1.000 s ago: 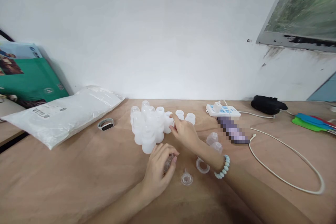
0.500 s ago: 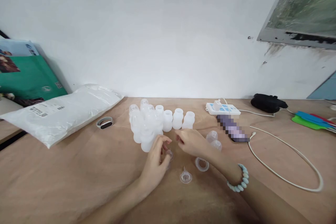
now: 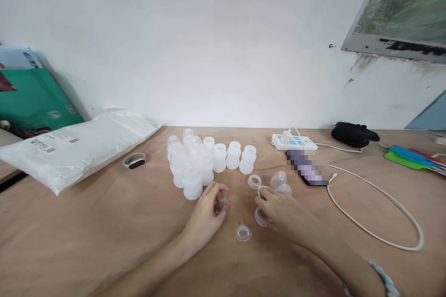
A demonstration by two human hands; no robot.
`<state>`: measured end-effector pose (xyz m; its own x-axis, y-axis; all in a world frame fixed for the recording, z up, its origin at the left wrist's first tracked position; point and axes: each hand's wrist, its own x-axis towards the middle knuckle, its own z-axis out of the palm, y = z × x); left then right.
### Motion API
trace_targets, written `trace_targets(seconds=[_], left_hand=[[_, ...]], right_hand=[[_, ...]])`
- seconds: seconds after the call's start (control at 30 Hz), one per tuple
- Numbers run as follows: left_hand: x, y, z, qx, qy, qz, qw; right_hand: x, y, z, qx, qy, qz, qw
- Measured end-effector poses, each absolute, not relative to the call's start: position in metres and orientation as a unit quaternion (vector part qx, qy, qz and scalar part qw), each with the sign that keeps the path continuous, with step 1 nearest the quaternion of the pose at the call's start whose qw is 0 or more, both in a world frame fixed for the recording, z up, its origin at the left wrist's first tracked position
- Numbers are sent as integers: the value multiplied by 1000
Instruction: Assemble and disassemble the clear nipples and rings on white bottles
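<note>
My left hand [image 3: 208, 204] is curled around a clear bottle nipple [image 3: 223, 203] low over the table, its fingers partly hiding it. Over to the right, my right hand [image 3: 275, 206] has its fingertips closed on a translucent collar ring [image 3: 262, 189]. A second collar ring [image 3: 259, 217] lies beneath that hand, partly covered. Just beyond it is another loose ring [image 3: 254, 181]. Clear dome caps [image 3: 278, 179] sit behind my right hand. A further nipple [image 3: 243, 232] rests stem up on the table between my hands.
Several white baby bottles [image 3: 193, 188], some with clear caps, stand beyond my left hand. Open bottles [image 3: 247, 160] stand to their right. A phone [image 3: 306, 169], power strip [image 3: 294, 141] and looped cable [image 3: 390, 188] lie right. A wristband [image 3: 134, 161] and white parcel [image 3: 90, 146] lie left.
My right hand has moved right and nearer, from beside the open bottles to the collar rings. The left hand stays nearly in place, around the nipple.
</note>
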<state>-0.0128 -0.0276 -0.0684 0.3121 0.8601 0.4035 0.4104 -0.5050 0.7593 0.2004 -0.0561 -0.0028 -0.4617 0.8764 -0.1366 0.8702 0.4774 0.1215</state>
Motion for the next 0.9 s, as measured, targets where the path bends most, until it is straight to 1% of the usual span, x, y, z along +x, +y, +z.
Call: trace_targets(seconds=[0.07, 0.2, 0.27, 0.33, 0.47, 0.57, 0.73, 0.9], left_hand=[[-13, -28, -69, 762, 410, 407, 292], [-13, -28, -70, 749, 399, 410, 334], [-13, -28, -71, 738, 395, 418, 354], [-13, -29, -71, 727, 394, 425, 368], [-13, -31, -70, 699, 415, 450, 370], [-12, -31, -70, 688, 430, 445, 379], [-12, -28, -75, 703, 424, 419, 388], [-11, -24, -79, 711, 440, 388, 389]], right_hand=[[197, -53, -1, 508, 859, 16, 60], [187, -42, 8, 491, 869, -5, -61], [180, -36, 9, 460, 882, -13, -100], [172, -30, 5, 438, 893, -12, -97], [159, -19, -13, 422, 905, -25, -39], [155, -15, -24, 413, 909, -45, -27], [162, -14, -22, 420, 898, -93, -93], [165, -12, -28, 431, 884, -105, -147]])
